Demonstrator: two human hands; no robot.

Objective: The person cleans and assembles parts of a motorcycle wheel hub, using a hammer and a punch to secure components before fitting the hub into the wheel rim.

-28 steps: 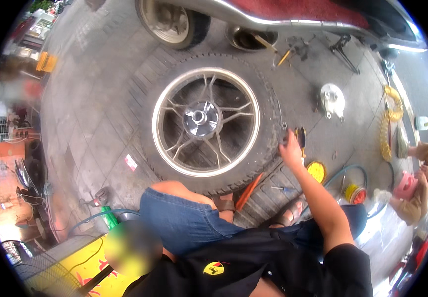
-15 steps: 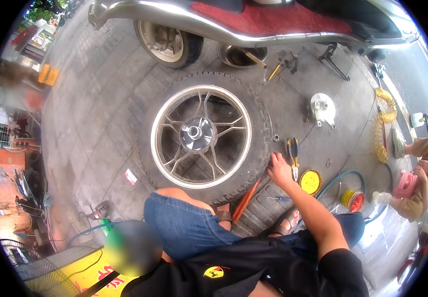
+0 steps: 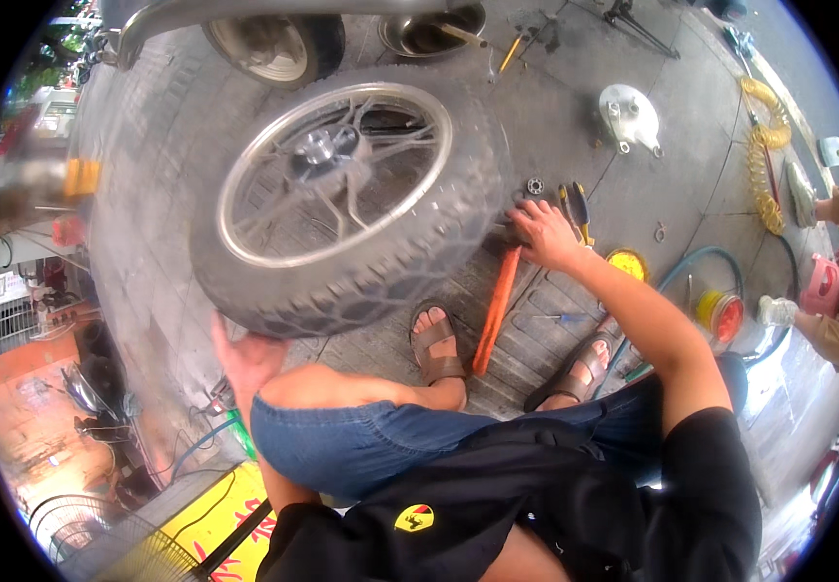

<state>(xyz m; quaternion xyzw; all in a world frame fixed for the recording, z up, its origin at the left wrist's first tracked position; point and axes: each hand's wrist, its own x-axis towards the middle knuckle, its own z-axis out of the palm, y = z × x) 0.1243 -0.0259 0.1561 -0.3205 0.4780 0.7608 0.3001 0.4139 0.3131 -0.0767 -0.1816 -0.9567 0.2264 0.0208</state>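
A spoked motorcycle wheel [image 3: 447, 145] with a black knobbly tyre is tilted, its near side raised so that the tread shows. My left hand [image 3: 250, 361], blurred, is closed on the near left edge of the tyre, its fingers partly out of sight there. My right hand [image 3: 548, 235] is beside the tyre's right edge, fingers bent and slightly apart, over the upper end of an orange bar-shaped tool [image 3: 495, 310]. What lies under those fingers is hidden. Yellow-and-black pliers [image 3: 580, 209] and a ring-shaped bearing [image 3: 535, 185] lie just beyond that hand.
A silver round brake plate [image 3: 629, 116], a yellow tin [image 3: 627, 263], a screwdriver [image 3: 565, 317] and a coiled yellow hose [image 3: 764, 155] are on the paving to the right. A scooter with a metal basin [image 3: 410, 37] beside it stands beyond. Another person sits at far right.
The wheel, flat on the paving before, has tipped up at its near side and shifted left. My left hand has come into view at the tyre. The view has shifted nearer to me.
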